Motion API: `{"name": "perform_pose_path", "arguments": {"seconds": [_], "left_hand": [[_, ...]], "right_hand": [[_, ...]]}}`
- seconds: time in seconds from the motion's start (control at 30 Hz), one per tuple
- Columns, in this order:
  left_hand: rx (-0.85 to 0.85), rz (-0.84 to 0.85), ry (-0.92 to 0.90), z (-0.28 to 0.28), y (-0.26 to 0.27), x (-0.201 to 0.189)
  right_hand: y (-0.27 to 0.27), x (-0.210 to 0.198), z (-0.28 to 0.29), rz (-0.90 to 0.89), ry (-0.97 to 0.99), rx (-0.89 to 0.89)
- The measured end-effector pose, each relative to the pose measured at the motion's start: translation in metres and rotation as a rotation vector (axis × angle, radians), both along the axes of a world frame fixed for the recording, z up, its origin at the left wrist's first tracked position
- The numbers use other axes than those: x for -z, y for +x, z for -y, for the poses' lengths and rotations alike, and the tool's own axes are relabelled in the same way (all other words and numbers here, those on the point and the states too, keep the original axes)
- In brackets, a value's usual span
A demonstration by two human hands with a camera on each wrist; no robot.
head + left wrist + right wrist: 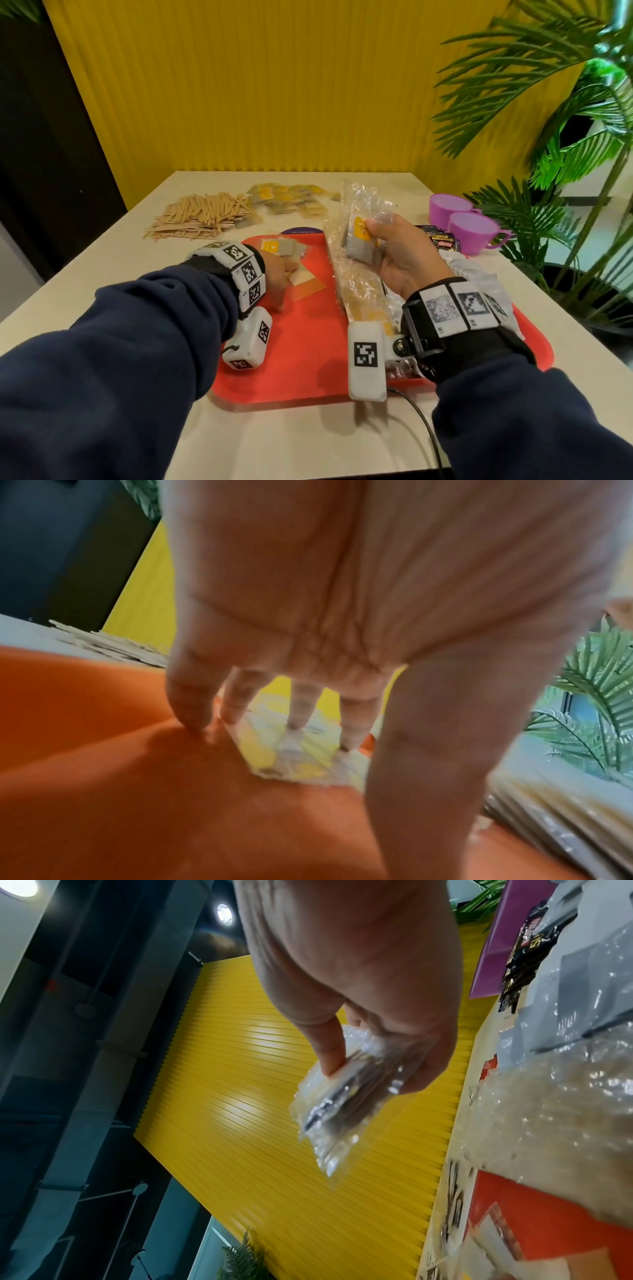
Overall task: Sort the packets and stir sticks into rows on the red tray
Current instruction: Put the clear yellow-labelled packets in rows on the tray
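Observation:
The red tray [301, 346] lies in front of me on the pale table. My left hand [277, 274] is spread over its left part, straight fingertips [294, 723] pressing yellow and grey packets [294, 761] flat on the tray [137, 777]. My right hand [397, 253] is raised above the tray's right half and grips a clear plastic bag of yellow and grey packets [359, 236], thumb on top [329, 1056]. Another long clear bag of packets [363, 294] lies on the tray under that hand. Loose wooden stir sticks [202, 214] are heaped beyond the tray at the far left.
More yellow packets [291, 198] are piled at the table's far middle. Two purple cups [469, 226] and dark sachets [442, 238] stand at the far right, with a leafy plant [565, 137] beyond. A black cable [421, 421] runs off the near edge.

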State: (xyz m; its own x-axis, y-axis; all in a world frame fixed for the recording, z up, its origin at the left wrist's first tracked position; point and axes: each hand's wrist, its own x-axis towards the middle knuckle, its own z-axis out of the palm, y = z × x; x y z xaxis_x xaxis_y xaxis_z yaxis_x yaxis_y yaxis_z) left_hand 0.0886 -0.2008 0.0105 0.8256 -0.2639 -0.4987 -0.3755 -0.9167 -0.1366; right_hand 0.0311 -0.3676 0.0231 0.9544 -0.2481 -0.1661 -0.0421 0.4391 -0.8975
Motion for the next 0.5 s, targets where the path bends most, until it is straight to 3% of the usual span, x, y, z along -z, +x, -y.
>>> {"name": "perform_pose_path", "arguments": {"seconds": [0.13,0.33,0.43,0.5], "left_hand": [[-0.01,-0.021,-0.025,-0.002,0.001,-0.006],[0.107,-0.053,0.025,-0.001,-0.004,-0.007],[0.066,-0.098,-0.02,-0.006,-0.006,-0.008],[0.018,-0.041,-0.097,-0.009,-0.009,-0.012]], "right_hand": [[0.001,0.001,-0.001,-0.003,0.006,-0.001],[0.002,0.006,-0.007,-0.011,0.036,-0.006],[0.001,0.006,-0.007,-0.013,0.036,0.001],[0.0,0.005,-0.006,-0.014,0.041,0.009]]}}
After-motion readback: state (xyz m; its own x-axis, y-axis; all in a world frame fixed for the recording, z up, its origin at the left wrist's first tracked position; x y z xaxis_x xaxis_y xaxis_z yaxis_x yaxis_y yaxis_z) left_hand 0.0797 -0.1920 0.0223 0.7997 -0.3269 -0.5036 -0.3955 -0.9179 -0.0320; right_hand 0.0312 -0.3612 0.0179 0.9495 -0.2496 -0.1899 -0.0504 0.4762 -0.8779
